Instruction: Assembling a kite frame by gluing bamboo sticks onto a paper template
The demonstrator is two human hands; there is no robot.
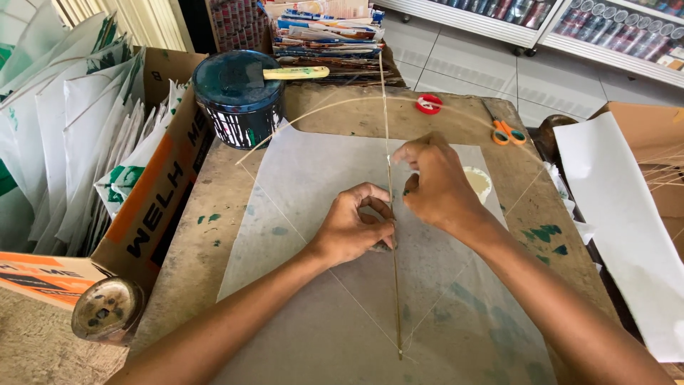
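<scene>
Two hands: both work at the middle of a thin upright stick (391,214) lying on a pale sheet.
Left hand (353,232): fingers curled, pinching at the stick from its left side, likely pinning it flat so it does not roll.
Right hand (436,187): fingertips pinched just right of the stick, slightly farther; whether it holds something small I cannot tell.
Stick: runs near to far down the sheet's middle, the spine of a kite shape.
Bowed stick (320,113): arcs across the far end, crossing the spine.
Sheet (306,214): thin translucent paper, spread flat on the stained work board (214,214).
Small white cup (479,182): just right of the right hand, within reach.
Dark tub (239,96): far left, brush handle (296,73) resting across its rim.
Scissors (507,131), red tape roll (429,105): far right, apart.
Cardboard box (153,207): left, packed with folded sheets.
</scene>
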